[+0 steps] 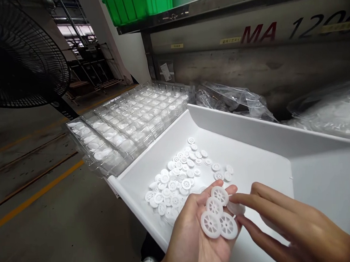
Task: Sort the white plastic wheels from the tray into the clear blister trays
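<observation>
Palm up, my left hand (196, 232) cradles several white spoked plastic wheels (214, 206) over the front part of a white bin (240, 139). My right hand (287, 215) comes from the right, its thumb and fingertips pinching the edge of another white disc (236, 207) beside those in the palm. Many loose white wheels (172, 184) lie in the bin behind and to the left of my hands.
Stacked clear trays (127, 122) with white parts in their compartments stand left of the bin. Plastic bags (235, 99) lie behind it. A green crate (139, 6) sits on a shelf above. At the upper left is a black fan (19, 57).
</observation>
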The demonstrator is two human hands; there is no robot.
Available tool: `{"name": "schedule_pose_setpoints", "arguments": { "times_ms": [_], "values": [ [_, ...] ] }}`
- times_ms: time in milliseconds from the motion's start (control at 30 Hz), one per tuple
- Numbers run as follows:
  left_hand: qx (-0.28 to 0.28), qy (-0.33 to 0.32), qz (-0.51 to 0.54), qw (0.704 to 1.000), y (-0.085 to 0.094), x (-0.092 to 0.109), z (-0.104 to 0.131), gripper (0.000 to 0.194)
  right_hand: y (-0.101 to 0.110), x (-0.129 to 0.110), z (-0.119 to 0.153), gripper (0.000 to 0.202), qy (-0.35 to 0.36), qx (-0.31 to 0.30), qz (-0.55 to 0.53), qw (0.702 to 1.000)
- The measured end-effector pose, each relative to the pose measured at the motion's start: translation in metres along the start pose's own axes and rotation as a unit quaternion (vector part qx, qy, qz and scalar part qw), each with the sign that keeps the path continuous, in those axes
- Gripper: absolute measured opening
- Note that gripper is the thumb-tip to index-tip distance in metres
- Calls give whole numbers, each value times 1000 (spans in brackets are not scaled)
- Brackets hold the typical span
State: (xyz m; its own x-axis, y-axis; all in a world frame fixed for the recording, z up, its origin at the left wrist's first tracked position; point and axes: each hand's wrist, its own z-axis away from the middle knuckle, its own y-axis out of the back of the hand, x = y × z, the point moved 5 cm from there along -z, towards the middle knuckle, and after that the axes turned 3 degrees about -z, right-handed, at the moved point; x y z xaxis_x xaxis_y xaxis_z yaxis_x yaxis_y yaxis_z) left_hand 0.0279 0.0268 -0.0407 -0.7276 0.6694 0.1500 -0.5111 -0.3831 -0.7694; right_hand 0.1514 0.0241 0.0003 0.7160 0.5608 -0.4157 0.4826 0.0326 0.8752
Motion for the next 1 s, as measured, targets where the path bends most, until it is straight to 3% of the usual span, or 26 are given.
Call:
{"name": "schedule_pose_setpoints", "arguments": {
  "times_ms": [300,533,800,1000],
  "values": [
    [-47,19,-4,999,-5,2,-4,47,7,5,1,33,18,12,61,998],
    [-4,22,-10,1000,-2,-2,-1,48,5,5,4,24,13,15,99,995],
    [-4,-2,8,1000,-1,-1,-5,52,10,-1,1,27,37,25,142,989],
    [-14,2,2,1000,-3,1,-2,50,10,-1,-2,25,66,15,81,994]
  ]
}}
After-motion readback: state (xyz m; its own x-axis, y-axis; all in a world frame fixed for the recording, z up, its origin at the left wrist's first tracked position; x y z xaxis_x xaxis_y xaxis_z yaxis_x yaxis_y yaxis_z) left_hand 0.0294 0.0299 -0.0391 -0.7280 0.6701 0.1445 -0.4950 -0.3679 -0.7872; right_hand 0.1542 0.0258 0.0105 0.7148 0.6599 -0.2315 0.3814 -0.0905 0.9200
